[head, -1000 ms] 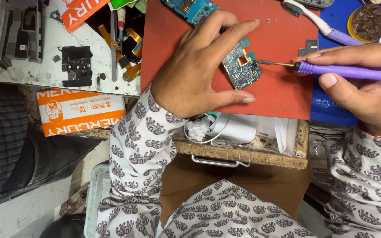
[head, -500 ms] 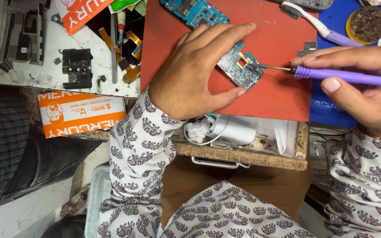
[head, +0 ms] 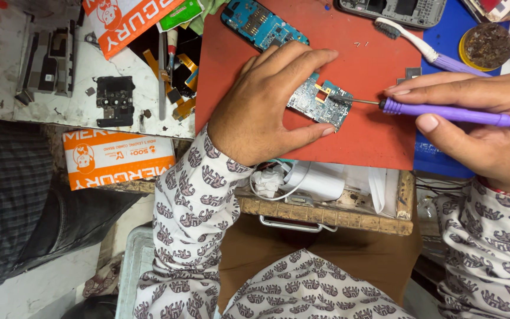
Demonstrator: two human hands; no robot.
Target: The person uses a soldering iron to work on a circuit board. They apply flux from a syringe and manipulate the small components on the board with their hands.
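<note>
Two hands at work: left hand with fingers spread, pinning small blue-green circuit board between thumb and fingertips on red mat, right hand pinching purple-handled screwdriver, tip on board.

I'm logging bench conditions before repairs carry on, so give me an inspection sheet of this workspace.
Surface: red rubber mat on a worn white bench.
Job's things: small blue-green circuit board; purple-handled screwdriver, tip on the board.
Clutter: second blue circuit board, grey phone shell, white toothbrush, orange cartons.
Grippers: left hand pins the board; right hand holds the screwdriver.
Cables: white cord in open drawer.
Surroundings: another person's dark trouser leg.
</note>
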